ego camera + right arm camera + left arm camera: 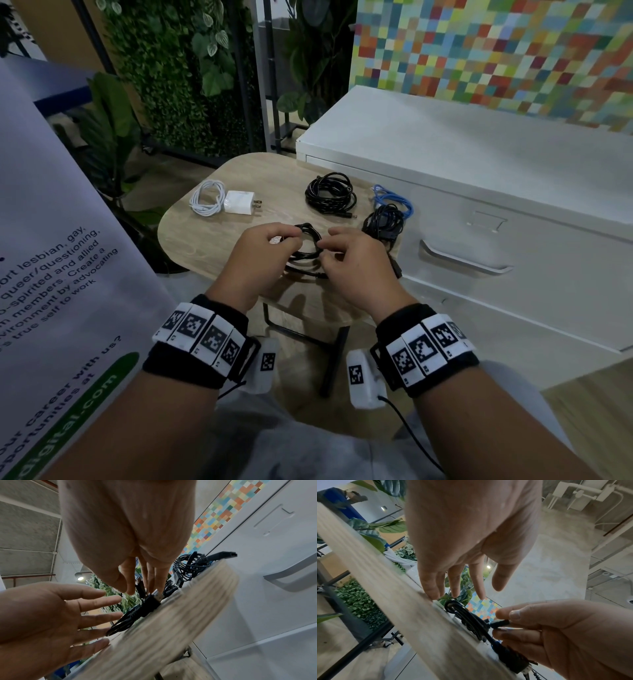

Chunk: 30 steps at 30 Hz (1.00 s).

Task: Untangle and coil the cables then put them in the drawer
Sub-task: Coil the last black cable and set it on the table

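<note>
Near the front edge of a rounded, pale wood-grain tabletop [205, 240], the right hand [349, 263] pinches the moulded plug of a glossy black rubber-sheathed cable [305, 255] between thumb and forefinger. The left hand [260, 260], fingers loosely extended, grips nothing beside its loops. A white metal drawer cabinet [513, 240] stands closed alongside.
</note>
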Each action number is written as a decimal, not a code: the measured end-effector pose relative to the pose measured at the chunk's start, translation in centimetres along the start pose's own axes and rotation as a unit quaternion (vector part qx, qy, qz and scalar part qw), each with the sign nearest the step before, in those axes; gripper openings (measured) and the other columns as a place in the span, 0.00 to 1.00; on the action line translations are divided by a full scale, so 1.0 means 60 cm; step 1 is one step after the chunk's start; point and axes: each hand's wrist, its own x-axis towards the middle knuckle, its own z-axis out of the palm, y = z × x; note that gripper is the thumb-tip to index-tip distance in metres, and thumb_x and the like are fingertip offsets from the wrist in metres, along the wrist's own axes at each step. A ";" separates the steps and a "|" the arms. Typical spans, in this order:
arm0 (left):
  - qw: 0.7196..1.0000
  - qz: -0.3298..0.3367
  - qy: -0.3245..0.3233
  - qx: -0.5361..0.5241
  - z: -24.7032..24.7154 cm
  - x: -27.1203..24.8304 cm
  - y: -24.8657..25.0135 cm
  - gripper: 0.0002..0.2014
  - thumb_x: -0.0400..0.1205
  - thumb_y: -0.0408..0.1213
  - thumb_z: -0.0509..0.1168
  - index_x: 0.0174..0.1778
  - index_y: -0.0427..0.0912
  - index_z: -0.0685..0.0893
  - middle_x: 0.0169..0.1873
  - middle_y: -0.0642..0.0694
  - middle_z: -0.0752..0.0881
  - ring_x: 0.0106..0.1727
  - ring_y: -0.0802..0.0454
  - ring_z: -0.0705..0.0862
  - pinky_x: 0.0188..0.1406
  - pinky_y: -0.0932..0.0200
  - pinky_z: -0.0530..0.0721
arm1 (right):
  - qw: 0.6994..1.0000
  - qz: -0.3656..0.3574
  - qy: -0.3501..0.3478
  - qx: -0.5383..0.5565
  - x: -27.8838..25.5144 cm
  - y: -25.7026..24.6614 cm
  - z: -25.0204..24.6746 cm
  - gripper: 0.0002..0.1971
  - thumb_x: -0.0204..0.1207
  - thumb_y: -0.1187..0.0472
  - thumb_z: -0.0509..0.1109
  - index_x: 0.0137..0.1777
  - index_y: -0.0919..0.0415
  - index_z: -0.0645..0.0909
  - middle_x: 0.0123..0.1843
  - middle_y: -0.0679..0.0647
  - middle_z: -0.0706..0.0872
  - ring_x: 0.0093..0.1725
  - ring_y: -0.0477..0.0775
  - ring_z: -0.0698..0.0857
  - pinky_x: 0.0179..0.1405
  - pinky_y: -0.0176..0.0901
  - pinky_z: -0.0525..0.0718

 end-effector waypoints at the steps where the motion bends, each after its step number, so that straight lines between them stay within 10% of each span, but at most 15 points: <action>1: 1.000 0.009 0.001 0.002 0.001 -0.001 0.002 0.09 0.83 0.36 0.72 0.48 0.57 0.93 0.51 0.62 0.90 0.58 0.62 0.87 0.60 0.60 0.83 | 1.000 0.001 0.005 0.009 -0.001 0.000 -0.002 0.13 0.83 0.59 0.71 0.64 0.52 0.91 0.76 0.52 0.83 0.76 0.48 0.78 0.77 0.38 0.70; 10: 0.996 0.088 0.007 0.017 0.032 -0.012 0.025 0.06 0.83 0.33 0.73 0.49 0.48 0.93 0.47 0.69 0.82 0.45 0.87 0.79 0.41 0.87 0.72 | 0.992 -0.003 0.091 0.090 -0.008 0.021 -0.024 0.08 0.80 0.61 0.74 0.53 0.52 0.94 0.55 0.35 0.82 0.62 0.42 0.86 0.66 0.45 0.86; 16: 0.990 0.132 0.020 0.043 0.076 -0.028 0.043 0.08 0.81 0.36 0.73 0.45 0.56 0.92 0.53 0.64 0.86 0.57 0.62 0.87 0.59 0.63 0.83 | 0.980 0.007 0.129 0.149 -0.022 0.048 -0.049 0.07 0.79 0.63 0.75 0.49 0.51 0.93 0.57 0.46 0.92 0.55 0.40 0.90 0.61 0.48 0.90; 19: 0.983 0.163 0.000 0.080 0.102 -0.046 0.058 0.09 0.82 0.37 0.73 0.43 0.59 0.89 0.52 0.63 0.87 0.54 0.69 0.84 0.51 0.77 0.75 | 0.980 0.007 0.143 0.140 -0.035 0.058 -0.071 0.07 0.79 0.62 0.74 0.47 0.50 0.93 0.47 0.42 0.93 0.49 0.39 0.90 0.54 0.43 0.90; 22: 0.980 0.181 -0.025 0.083 0.126 -0.058 0.068 0.11 0.82 0.37 0.72 0.41 0.61 0.88 0.42 0.61 0.88 0.38 0.68 0.84 0.37 0.73 0.76 | 0.980 0.009 0.143 0.135 -0.049 0.073 -0.091 0.09 0.80 0.62 0.74 0.44 0.48 0.92 0.40 0.40 0.93 0.44 0.39 0.90 0.46 0.38 0.88; 30: 0.972 0.192 -0.092 0.096 0.172 -0.071 0.055 0.12 0.82 0.33 0.71 0.43 0.59 0.89 0.34 0.55 0.88 0.32 0.59 0.82 0.37 0.64 0.81 | 0.980 0.055 0.160 0.109 -0.082 0.127 -0.132 0.08 0.80 0.60 0.74 0.42 0.48 0.91 0.39 0.43 0.92 0.40 0.44 0.89 0.45 0.44 0.89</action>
